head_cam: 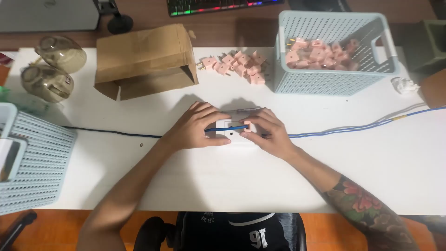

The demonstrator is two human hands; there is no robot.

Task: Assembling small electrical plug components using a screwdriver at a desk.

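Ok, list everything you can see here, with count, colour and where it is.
socket plate: one, white, table centre, under both hands
plug: one, pink, at right fingertips
loose plugs: a pile, pink, behind the hands
right basket: one, pale blue, back right, holds pink plugs
left basket: one, pale blue, left edge
box: one, brown cardboard, back left
cable: blue, runs right across table
keyboard: one, dark, top edge
table: one, white
left hand: on plate
right hand: on plug
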